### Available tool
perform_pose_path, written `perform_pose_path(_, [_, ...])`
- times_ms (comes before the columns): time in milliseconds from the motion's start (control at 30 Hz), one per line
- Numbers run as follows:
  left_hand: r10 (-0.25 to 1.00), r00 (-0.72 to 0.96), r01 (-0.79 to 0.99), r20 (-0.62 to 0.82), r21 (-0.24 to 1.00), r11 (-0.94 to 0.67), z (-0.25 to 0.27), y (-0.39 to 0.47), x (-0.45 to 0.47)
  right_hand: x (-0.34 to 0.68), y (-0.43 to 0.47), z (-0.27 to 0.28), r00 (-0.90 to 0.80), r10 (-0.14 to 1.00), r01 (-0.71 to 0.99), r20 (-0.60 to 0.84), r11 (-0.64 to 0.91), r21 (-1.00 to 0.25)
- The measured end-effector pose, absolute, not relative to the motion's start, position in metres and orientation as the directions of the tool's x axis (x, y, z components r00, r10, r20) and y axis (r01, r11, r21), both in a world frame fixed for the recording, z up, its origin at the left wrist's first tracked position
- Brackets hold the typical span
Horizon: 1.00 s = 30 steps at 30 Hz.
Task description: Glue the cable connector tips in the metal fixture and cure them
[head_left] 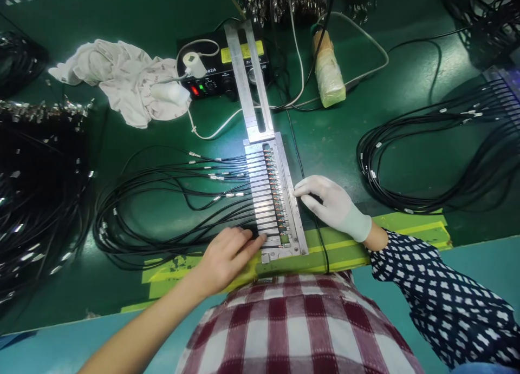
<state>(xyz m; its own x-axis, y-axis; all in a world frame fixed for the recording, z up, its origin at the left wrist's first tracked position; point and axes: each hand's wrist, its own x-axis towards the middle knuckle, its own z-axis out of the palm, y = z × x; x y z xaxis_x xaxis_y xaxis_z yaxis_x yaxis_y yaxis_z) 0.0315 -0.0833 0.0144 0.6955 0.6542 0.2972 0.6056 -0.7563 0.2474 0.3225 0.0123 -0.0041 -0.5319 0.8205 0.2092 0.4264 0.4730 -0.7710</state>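
A metal fixture [289, 201] holds a row of black cables [219, 176] side by side, their stripped ends with small coloured wires and connectors along its right part. My left hand [227, 255], bare, lies over the cables at the fixture's lower left; its fingers are stretched out, one tip resting on the lowest cables. My right hand [331, 203], in a white glove, reaches the fixture's right edge with its fingertips, thumb a little apart from the fingers. The cables loop away to the left in a coil [117, 244]. What lies under my left fingers is hidden.
A slotted metal bar [247, 81] leans from a black control box [211, 84] to the fixture's top. A white cloth [134, 87], a wrapped block [330, 79] and white cords lie behind. More black cables [377, 174] lie right, a dark bundle [36, 201] left.
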Motion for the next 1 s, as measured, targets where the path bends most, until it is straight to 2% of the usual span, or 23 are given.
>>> perform_pose_path(200, [0.675,0.671,0.625,0.306,0.256,-0.737,0.01,-0.084,0.037,0.324,0.012,-0.006,-0.537,0.82,0.436,0.2,0.472,-0.766])
perform_pose_path(433, [0.721,0.627,0.596,0.295,0.415,-0.688,-0.004,-0.088,0.033,0.323,0.012,-0.006,-0.535,0.823,0.438,0.191,0.464,-0.77])
perform_pose_path(500, [0.747,0.612,0.644,0.26,0.383,-0.662,-0.005,-0.093,0.03,0.323,0.012,-0.005,-0.538,0.821,0.435,0.19,0.463,-0.772])
perform_pose_path(600, [0.782,0.576,0.737,0.24,0.26,-0.623,-0.003,-0.102,0.029,0.323,0.012,-0.006,-0.535,0.824,0.44,0.187,0.46,-0.771])
perform_pose_path(700, [0.777,0.579,0.752,0.25,0.205,-0.626,0.0,-0.106,0.031,0.323,0.013,-0.007,-0.527,0.828,0.448,0.189,0.46,-0.767])
perform_pose_path(867, [0.719,0.653,0.689,0.239,0.209,-0.694,0.001,-0.108,0.032,0.323,0.013,-0.007,-0.534,0.816,0.424,0.221,0.485,-0.765])
perform_pose_path(1000, [0.698,0.664,0.623,0.267,0.319,-0.715,0.002,-0.108,0.029,0.323,0.012,-0.006,-0.531,0.816,0.424,0.231,0.491,-0.761])
